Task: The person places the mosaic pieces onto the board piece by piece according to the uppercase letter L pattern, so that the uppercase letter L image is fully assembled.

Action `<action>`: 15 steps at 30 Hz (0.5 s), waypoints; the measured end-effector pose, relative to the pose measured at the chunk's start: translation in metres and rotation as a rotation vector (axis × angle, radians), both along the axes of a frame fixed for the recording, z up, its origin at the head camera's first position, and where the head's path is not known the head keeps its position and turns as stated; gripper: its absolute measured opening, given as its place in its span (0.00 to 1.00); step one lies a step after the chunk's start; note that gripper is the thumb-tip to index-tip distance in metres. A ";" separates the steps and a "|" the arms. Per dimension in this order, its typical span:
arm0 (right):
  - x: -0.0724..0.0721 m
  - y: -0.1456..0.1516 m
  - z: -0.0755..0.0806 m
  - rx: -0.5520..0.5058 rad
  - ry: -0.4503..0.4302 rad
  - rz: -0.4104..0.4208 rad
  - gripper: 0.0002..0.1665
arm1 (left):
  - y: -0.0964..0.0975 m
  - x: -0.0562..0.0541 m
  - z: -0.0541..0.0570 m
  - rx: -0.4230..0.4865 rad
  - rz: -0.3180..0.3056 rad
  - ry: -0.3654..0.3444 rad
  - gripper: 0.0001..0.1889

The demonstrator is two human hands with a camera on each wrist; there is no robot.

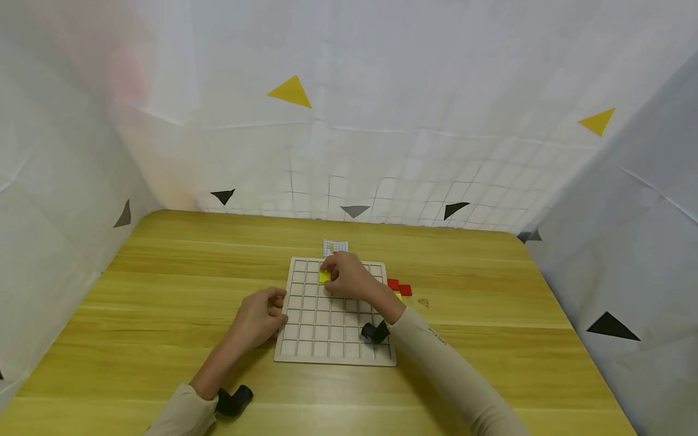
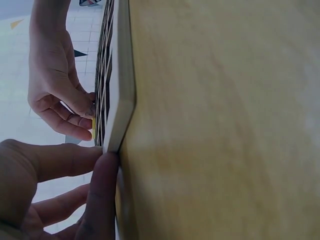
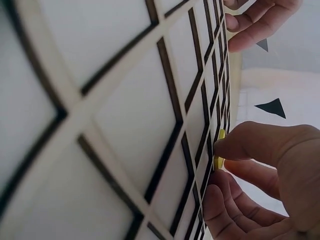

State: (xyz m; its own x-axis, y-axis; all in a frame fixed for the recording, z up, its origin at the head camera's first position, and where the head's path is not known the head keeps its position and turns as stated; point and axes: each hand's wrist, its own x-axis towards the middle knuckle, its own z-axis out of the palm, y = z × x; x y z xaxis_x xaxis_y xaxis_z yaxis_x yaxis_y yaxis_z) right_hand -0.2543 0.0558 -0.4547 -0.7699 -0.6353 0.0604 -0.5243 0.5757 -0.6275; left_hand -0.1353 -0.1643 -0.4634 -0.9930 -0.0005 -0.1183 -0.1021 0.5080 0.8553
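A pale wooden grid board (image 1: 308, 332) lies on the table, its surface split into square cells. At its left edge my left hand (image 1: 256, 318) grips the rim, with a thumb and finger meeting on that rim in the left wrist view. Over the board's far part is my right hand (image 1: 351, 277). Its thumb and finger pinch a yellow square tile (image 1: 324, 277) at a cell near the far edge; in the right wrist view the yellow tile (image 3: 220, 134) shows thin and edge-on, close against the grid.
Red tiles (image 1: 405, 290) and a partly hidden yellow tile (image 1: 400, 297) lie just right of the board. Behind the board is a small card (image 1: 329, 245) printed with a grid. White sheeting (image 1: 382, 151) encloses the wooden table (image 1: 180, 290).
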 end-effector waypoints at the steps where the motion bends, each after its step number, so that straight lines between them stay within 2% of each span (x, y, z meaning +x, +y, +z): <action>1: 0.000 0.001 0.000 -0.004 0.000 0.000 0.16 | 0.000 0.000 0.000 0.003 0.000 -0.001 0.26; 7: 0.003 0.004 0.000 -0.011 -0.018 -0.017 0.16 | 0.002 0.000 0.002 0.013 -0.004 -0.016 0.27; 15: 0.013 0.007 0.011 -0.030 0.049 -0.004 0.16 | 0.001 0.001 0.002 0.015 0.002 -0.010 0.27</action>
State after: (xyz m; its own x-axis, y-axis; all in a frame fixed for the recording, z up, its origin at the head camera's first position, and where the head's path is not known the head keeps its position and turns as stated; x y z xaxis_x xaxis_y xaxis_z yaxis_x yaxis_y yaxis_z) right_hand -0.2412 0.0630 -0.4433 -0.7683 -0.6294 0.1168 -0.5523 0.5594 -0.6181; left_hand -0.1343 -0.1630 -0.4616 -0.9918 -0.0002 -0.1281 -0.1114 0.4950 0.8617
